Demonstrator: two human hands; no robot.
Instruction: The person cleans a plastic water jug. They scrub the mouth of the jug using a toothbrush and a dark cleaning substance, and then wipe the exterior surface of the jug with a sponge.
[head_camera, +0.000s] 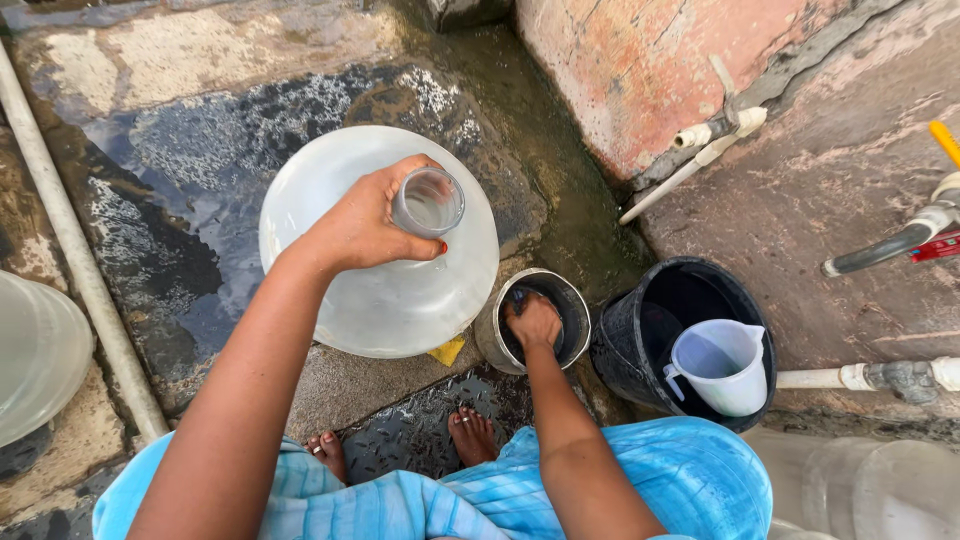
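Observation:
A large clear plastic water jar (380, 290) stands upright on the wet stone floor in front of me. My left hand (365, 225) grips the jar's open neck (428, 202) from the left side. My right hand (535, 322) reaches down into a small round metal pot (578, 302) just right of the jar, fingers closed around something dark inside that I cannot make out. A yellow scrap (447, 350) pokes out from under the jar's base. My bare feet (470, 432) rest on the floor below.
A black bucket (628, 350) holding a white plastic jug (722, 365) stands right of the pot. White pipes and a tap (905, 240) run along the stained wall at right. Another clear jar (35, 350) sits at the left edge beside a white pipe (75, 250).

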